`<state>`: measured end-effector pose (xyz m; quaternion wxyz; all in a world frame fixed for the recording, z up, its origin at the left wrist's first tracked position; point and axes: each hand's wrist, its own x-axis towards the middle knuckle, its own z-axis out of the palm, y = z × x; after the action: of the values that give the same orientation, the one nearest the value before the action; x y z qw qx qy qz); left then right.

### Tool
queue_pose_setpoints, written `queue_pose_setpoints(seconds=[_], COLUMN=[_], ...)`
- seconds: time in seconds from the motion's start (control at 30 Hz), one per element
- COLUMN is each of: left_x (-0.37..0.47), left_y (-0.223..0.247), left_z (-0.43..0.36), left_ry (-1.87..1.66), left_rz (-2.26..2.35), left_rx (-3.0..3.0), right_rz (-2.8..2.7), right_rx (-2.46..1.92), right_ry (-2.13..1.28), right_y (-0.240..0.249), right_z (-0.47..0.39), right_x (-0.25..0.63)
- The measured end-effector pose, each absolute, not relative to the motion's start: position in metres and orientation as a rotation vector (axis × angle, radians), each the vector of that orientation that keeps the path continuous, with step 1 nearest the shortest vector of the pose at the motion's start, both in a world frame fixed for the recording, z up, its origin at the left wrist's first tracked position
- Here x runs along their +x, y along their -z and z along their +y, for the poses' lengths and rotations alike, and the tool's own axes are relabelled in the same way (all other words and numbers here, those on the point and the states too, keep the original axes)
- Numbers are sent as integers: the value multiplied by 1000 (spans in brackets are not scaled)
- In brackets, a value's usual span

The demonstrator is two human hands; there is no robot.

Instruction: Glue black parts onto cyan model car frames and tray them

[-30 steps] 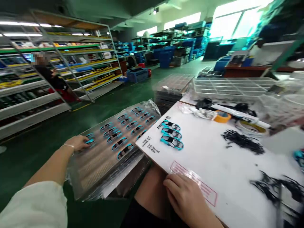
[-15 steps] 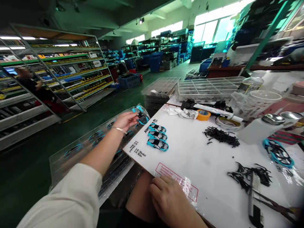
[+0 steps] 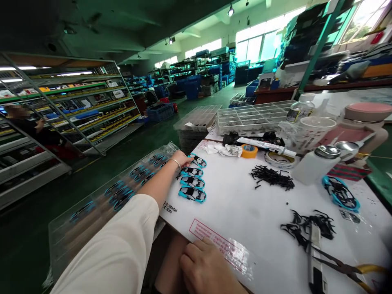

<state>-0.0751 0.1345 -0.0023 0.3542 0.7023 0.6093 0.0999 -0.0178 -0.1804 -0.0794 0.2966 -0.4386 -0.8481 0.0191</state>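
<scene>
Warehouse shelving surrounds a white worktable (image 3: pixel 260 212). Since a moment ago the left hand (image 3: pixel 183 158) has carried a blue-framed toy car body (image 3: pixel 197 160) from the plastic tray (image 3: pixel 101 204), fingers pinched on it, heading the row (image 3: pixel 192 183); the right hand (image 3: pixel 205 267) rests loosely curled, empty, at the table's edge

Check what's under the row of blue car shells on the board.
The blue car shells lie on a white board, black print partly showing beside them. Left hand touches the farthest shell. What lies beneath the board is hidden.

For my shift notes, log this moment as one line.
left hand: setting blue toy car body atop row of three | right hand: resting on white board edge | parts tray: at left
</scene>
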Motion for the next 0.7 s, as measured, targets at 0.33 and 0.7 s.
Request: queue_pose_setpoints(seconds=[0.33, 0.7], left_x=[-103, -381], left_y=[-8, 15], left_z=[131, 75], left_ry=[-412, -195], left_rz=[1602, 2366], left_rx=[2376, 1888], right_rz=[-2260, -2271], right_rx=[-1174, -928], right_ry=[-132, -88], right_y=[73, 96], right_z=[-182, -174], right_x=[-15, 1])
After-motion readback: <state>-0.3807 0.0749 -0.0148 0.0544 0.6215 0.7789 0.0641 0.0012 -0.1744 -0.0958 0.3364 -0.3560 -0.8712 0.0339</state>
